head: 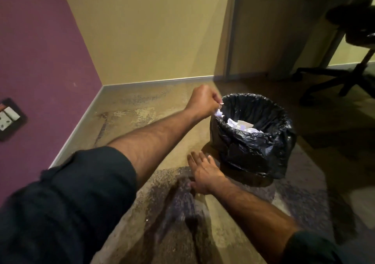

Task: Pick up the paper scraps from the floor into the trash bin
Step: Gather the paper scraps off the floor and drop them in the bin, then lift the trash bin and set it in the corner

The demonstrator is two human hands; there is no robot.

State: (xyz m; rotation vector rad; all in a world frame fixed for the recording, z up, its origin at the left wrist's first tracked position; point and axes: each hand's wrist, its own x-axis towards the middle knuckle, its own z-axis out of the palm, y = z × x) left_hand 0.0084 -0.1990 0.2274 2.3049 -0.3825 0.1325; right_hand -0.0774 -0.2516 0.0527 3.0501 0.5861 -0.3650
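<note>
Nearest the camera: two dark rolled-up sleeves, forearms bare, both reaching forward over the worn, mottled tan floor.

Right hand: low, fingers spread and extended, palm down, at or just above the floor beside the base of the bin. It holds nothing. Whether the fingertips actually touch the floor I cannot tell; the dark shadow under it suggests it is very close. Judgement: it is placed there as a brace while the body leans in, or is reaching for a next piece. One tiny white speck lies on the floor near the camera, possibly a leftover scrap, too small to confirm.

Left hand: raised, curled nearly into a fist, fingertips pinched together on a small white crumpled paper scrap. The scrap hangs from the pinch right at the near-left edge of the bin, over the rim. Judgement: held high and over the opening so the piece falls inside when released; release looks imminent.

Small round trash bin lined with a crinkled black plastic bag: stands upright on the floor, just beyond the right hand. White crumpled paper pieces already lie inside.

Farther back: yellow wall with metal skirting, purple wall at left carrying a socket plate, black swivel office chair at far right, in shadow.
</note>
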